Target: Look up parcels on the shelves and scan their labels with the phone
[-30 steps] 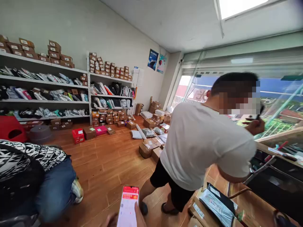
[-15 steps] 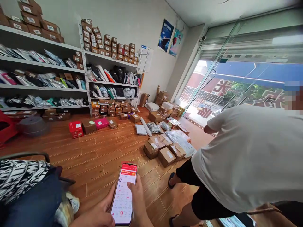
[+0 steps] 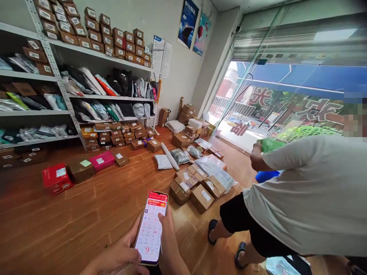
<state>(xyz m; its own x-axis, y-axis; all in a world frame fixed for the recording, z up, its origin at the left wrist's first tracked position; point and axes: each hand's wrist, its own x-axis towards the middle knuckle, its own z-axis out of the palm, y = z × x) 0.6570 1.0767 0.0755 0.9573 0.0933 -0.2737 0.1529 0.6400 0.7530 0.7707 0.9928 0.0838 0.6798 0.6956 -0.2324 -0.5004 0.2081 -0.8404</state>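
A phone [image 3: 151, 229] with a lit red and white screen is upright at the bottom centre. My left hand [image 3: 122, 248] grips its left side, the thumb near the lower left corner of the screen. Along the right edge, my right hand [image 3: 169, 233] wraps round the phone, its thumb over the upper right part of the screen. Beyond the phone, cardboard boxes [image 3: 202, 198] and plastic-wrapped parcels [image 3: 180, 156] lie grouped on the wooden floor.
Shelves [image 3: 97, 53] of labelled boxes and bagged parcels line the left wall. A red box [image 3: 57, 178] and a pink box [image 3: 101, 160] rest on the floor before them. At right, a person in a white shirt [image 3: 315, 198] bends near the glass front, holding something green [image 3: 271, 145].
The view has shifted closer to the floor parcels; the stool and stroller at left are out of view. The person's hand now shows with a green item. Both my hands still hold the phone.
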